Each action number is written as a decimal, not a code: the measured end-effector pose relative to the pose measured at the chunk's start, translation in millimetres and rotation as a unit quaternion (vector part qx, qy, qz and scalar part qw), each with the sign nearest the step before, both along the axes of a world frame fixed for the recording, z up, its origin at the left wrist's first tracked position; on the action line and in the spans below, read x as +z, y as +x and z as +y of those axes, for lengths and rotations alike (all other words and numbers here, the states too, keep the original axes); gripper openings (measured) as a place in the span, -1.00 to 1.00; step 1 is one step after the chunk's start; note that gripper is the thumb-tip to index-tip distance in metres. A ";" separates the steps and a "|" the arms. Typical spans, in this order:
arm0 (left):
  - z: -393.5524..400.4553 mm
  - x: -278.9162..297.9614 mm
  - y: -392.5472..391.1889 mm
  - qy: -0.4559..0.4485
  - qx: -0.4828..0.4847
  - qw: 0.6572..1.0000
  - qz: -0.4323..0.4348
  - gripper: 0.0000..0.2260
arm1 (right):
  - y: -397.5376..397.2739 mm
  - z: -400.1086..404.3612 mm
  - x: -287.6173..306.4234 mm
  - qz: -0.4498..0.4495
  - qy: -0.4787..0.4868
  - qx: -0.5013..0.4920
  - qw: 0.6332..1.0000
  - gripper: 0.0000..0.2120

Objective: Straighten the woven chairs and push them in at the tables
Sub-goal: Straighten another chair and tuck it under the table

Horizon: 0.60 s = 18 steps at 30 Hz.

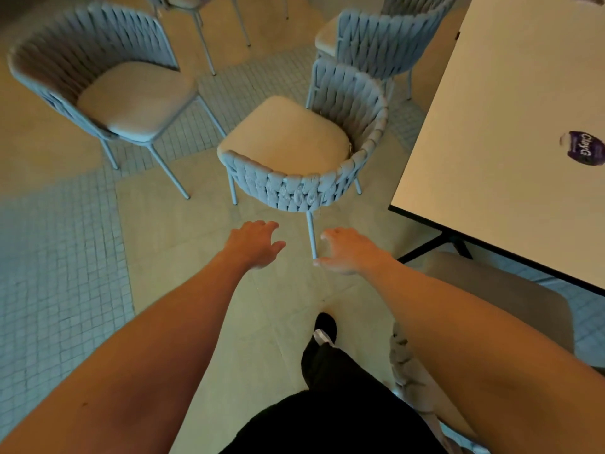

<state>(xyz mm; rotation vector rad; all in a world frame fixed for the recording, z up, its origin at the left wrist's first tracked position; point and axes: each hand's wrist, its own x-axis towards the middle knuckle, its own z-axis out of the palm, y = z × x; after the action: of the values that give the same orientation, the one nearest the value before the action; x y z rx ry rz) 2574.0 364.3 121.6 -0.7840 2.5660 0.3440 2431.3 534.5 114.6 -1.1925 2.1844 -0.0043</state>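
Purple round sticker [582,148] on tabletop, lettering blurred, perhaps logo. Black shoe [325,325] on tiled floor [65,273].

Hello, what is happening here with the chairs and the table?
A person is reaching with both bare hands toward the nearest woven chair, which stands out on the floor beside the table, not pushed in. The left hand and the right hand are open, hold nothing, and have not yet touched the chair. A second woven chair stands loose to the left, a third is behind, near the table edge. A purple sticker lies on the tabletop.
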 end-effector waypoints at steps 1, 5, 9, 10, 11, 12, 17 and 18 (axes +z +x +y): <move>-7.2 -0.3 -7.5 0.000 -0.001 1.000 -0.002 -0.47 | -7.4 -7.7 -1.2 -0.003 0.003 0.000 1.000 -0.30; -35.2 -4.1 -39.4 0.000 0.001 1.000 -0.001 -0.46 | -37.8 -36.5 -7.1 -0.007 0.006 0.004 1.000 -0.30; -56.9 -6.1 -65.5 0.003 -0.007 1.000 -0.003 -0.44 | -61.9 -59.1 -12.5 -0.014 0.016 0.000 1.000 -0.29; -63.1 -6.9 -70.9 0.005 -0.009 1.000 -0.001 -0.44 | -67.1 -64.4 -14.1 -0.014 0.020 0.003 1.000 -0.29; -70.3 -7.9 -76.1 0.008 -0.011 1.000 -0.002 -0.43 | -72.4 -70.2 -15.6 -0.014 0.022 0.005 1.000 -0.28; -78.1 -9.5 -80.9 0.009 -0.013 1.000 -0.004 -0.43 | -77.5 -76.3 -17.5 -0.013 0.024 0.006 1.000 -0.28; -120.3 -22.4 -103.6 0.022 -0.035 0.999 -0.010 -0.43 | -100.1 -108.1 -24.5 -0.024 0.026 -0.008 0.999 -0.32; -129.7 -25.2 -109.5 0.026 -0.041 0.999 -0.011 -0.42 | -105.0 -114.5 -26.2 -0.029 0.028 -0.013 0.999 -0.34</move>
<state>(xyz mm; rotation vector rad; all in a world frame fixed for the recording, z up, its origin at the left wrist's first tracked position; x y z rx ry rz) 2464.5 234.7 96.4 -0.6592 2.5494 0.3725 2326.2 419.9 88.5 -1.1202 2.1351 0.0117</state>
